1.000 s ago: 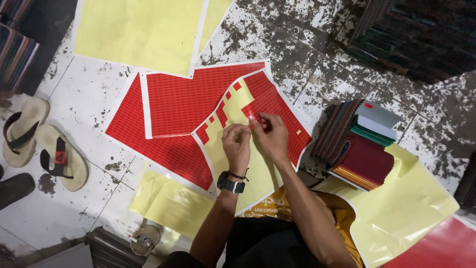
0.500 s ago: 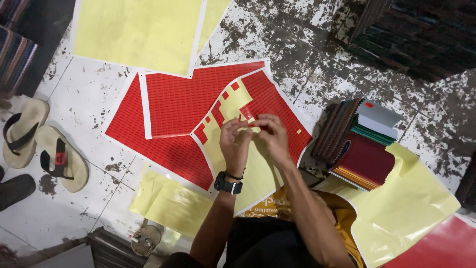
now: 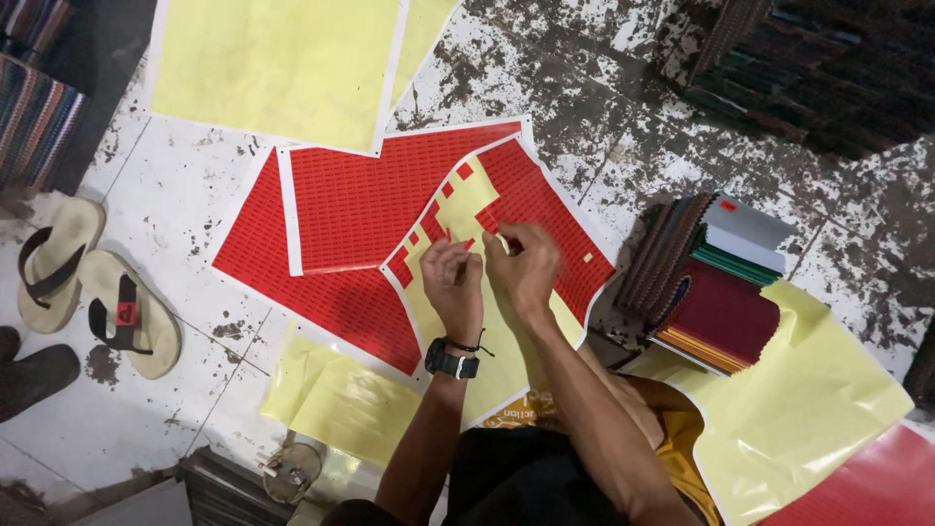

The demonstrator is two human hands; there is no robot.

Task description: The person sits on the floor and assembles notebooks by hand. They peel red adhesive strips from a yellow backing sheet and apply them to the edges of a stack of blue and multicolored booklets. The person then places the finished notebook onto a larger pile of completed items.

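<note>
A sticker sheet (image 3: 526,195) lies on the floor in front of me, with red stickers along its top and right and bare yellow backing elsewhere. Both my hands hover over its middle, fingertips almost touching. My right hand (image 3: 528,265) pinches a small pale sticker piece at its fingertips. My left hand (image 3: 455,282), with a black watch (image 3: 451,359) on the wrist, has its fingers curled down at the edge of the red stickers; what it grips is hidden. Two full red sticker sheets (image 3: 370,200) lie under and left of the worked one.
Bare yellow backing sheets lie at top left (image 3: 273,68), lower left (image 3: 331,399) and right (image 3: 818,399). A stack of fabric sample books (image 3: 716,282) stands at the right. Sandals (image 3: 88,287) and a dark shoe (image 3: 34,375) sit at left. The tiled floor (image 3: 175,195) is stained.
My hands have dropped from slightly above the sheet down onto its middle. The red sticker seen at my right fingertips a second ago no longer shows.
</note>
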